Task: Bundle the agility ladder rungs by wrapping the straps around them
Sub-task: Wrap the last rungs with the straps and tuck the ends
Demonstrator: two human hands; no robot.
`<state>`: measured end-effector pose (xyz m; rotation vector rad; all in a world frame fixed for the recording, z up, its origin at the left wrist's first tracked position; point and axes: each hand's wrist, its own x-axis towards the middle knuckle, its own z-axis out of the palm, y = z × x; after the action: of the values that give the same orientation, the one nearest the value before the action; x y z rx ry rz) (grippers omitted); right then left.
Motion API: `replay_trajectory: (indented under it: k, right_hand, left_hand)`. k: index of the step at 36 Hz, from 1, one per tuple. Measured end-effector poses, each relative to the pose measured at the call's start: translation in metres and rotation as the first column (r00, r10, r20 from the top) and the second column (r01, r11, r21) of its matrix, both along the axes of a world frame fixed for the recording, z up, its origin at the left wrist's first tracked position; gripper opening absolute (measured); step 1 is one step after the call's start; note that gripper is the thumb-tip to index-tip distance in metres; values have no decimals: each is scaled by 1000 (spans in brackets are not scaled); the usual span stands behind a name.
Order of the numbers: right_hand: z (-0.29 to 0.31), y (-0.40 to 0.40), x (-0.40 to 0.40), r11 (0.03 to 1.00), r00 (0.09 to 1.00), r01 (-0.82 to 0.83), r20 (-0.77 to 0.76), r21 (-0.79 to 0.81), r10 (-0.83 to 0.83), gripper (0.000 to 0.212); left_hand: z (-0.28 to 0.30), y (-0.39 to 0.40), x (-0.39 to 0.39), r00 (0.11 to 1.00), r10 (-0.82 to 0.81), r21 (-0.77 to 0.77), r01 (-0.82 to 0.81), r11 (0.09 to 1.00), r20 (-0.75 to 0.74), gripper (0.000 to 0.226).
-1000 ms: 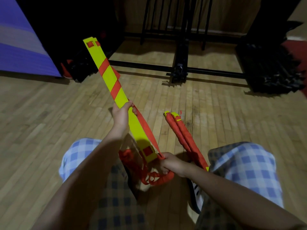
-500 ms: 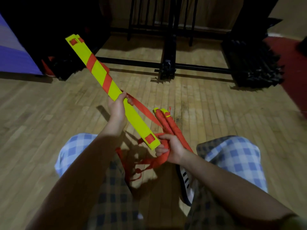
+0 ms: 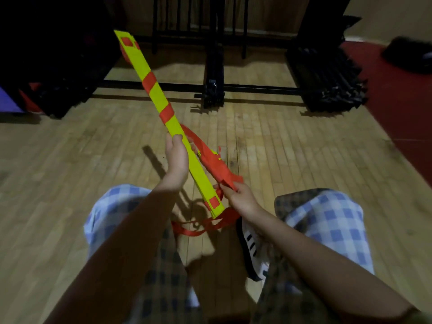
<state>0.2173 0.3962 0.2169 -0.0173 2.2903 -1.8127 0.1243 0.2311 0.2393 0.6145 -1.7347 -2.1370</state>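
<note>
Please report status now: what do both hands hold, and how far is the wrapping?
Left hand grips yellow rung stack mid-length. Right hand pinches orange strap beside the stack's near end. Two wraps on; loose strap hangs below. Nothing in the way.

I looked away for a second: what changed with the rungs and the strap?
The right hand carried the orange strap up from below the yellow rung stack to alongside its near half. The left hand kept gripping the stack mid-length, far end raised.

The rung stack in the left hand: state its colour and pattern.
Head view: the rung stack is bright yellow, crossed by diagonal red-orange strap bands, with red-orange squares near each end.
</note>
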Motion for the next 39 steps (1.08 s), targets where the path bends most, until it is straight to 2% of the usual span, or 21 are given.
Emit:
replay_trajectory:
  k: [2,4,7,9,13,16,19,24,27,29,32,35,36,39]
  right_hand:
    - [2,1,0,999,993,-44,-109,14,46,15]
    - [4,1,-1,998,987,-69,-149,-8,67,8]
    - [4,-2,-4,998,975,-70,-209,0,68,19]
    - [5,-5,-5,998,976,-60,-210,4,59,29]
    - [5,-5,-10,993,996,-13,-87,-120,2,37]
    - [5,-4,-12,958,994,71,103,-278,-44,18]
    - [5,-3,-15,904,952,180,301,-388,-61,20]
    - [5,-6,-21,816,874,202,475,-541,99,34]
    - [2,-9,-19,785,859,201,490,-586,147,26]
    - [0,-11,-17,749,853,198,487,-632,186,21]
    - [-1,-16,-15,709,833,210,503,-674,231,32]
    - [0,-19,-13,689,822,210,507,-694,260,57]
    - [1,-19,-12,696,820,212,513,-686,256,60]
    - [0,-23,-13,724,813,248,545,-643,206,49]
  left_hand:
    - [-2,10,2,999,-50,19,50,999,7,17]
    - [-3,19,2,994,-104,64,102,993,31,18]
    - [-8,25,2,979,-162,129,146,981,126,58]
    - [-13,28,1,974,-189,167,167,972,127,68]
    - [-12,35,4,967,-235,184,214,959,100,49]
    - [-12,35,5,975,-208,126,197,972,77,43]
    - [-8,32,7,982,-180,113,174,978,48,32]
    - [-13,22,3,987,-132,45,128,991,95,62]
    - [-46,11,-15,975,-152,29,149,988,160,68]
    - [-28,13,-6,972,-147,22,145,989,186,66]
    - [1,23,11,968,-178,81,166,983,174,54]
    - [-1,24,13,977,-144,60,136,989,160,49]
    - [1,23,13,982,-128,60,121,991,142,48]
    - [0,22,13,986,-138,58,133,989,98,45]
